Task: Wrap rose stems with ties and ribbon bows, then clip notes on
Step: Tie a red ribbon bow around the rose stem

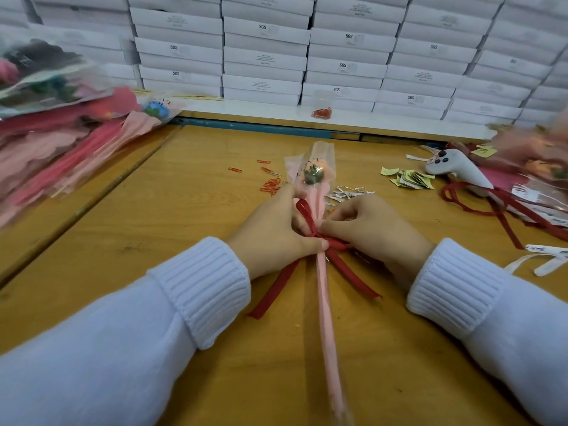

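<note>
Left hand (276, 232) and right hand (372, 229) are both closed on the ribbon (353, 275), pinching at its knot from either side of the stem (322, 302). Rose (313, 175) lies flat on the bench (153, 241), head away from the person, stem running back between the forearms.

Status:
- film wrap on
- ribbon knotted mid-stem, one loop up by the left fingers, two tails splayed toward the person
- bow looks half-formed, likely needs a second loop and a pull tight
- tie under the ribbon: can't tell, knot and fingers hide it
- note not clipped yet

Supplies: clips (270, 182) just left of the rose, ties (347, 193) just right of it, notes (412, 178) further right. Pile (61, 142) of wrapped roses far left; can't tell if finished.
</note>
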A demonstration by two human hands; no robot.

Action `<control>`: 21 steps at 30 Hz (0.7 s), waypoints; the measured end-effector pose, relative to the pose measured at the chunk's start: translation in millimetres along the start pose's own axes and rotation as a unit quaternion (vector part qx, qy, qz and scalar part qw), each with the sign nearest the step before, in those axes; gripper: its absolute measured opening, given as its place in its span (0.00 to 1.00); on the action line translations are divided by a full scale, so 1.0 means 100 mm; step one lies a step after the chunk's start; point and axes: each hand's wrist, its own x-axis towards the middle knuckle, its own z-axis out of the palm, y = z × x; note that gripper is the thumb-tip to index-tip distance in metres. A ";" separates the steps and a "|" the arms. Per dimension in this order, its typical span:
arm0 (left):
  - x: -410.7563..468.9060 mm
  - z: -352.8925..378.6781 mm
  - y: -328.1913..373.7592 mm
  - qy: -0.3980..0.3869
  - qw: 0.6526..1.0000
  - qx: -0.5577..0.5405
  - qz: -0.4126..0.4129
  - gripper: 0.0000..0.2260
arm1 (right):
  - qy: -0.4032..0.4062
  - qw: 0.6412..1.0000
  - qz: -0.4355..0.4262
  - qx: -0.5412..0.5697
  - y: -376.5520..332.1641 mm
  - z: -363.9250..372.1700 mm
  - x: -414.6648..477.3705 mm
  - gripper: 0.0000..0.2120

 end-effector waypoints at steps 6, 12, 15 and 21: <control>-0.04 0.01 0.06 -0.001 0.999 0.015 0.038 0.35 | -0.019 0.999 -0.003 0.033 0.00 0.00 -0.01 0.07; -0.05 0.03 0.12 0.072 0.987 -0.114 0.086 0.30 | -0.003 0.988 -0.021 0.154 -0.04 -0.12 -0.02 0.07; -0.03 -0.01 0.12 0.110 0.975 -0.177 0.079 0.13 | 0.006 0.980 -0.037 0.198 -0.04 -0.28 0.01 0.06; -0.02 -0.07 0.00 -0.044 0.987 0.101 0.116 0.04 | -0.088 0.950 -0.025 0.298 0.04 -0.55 0.02 0.08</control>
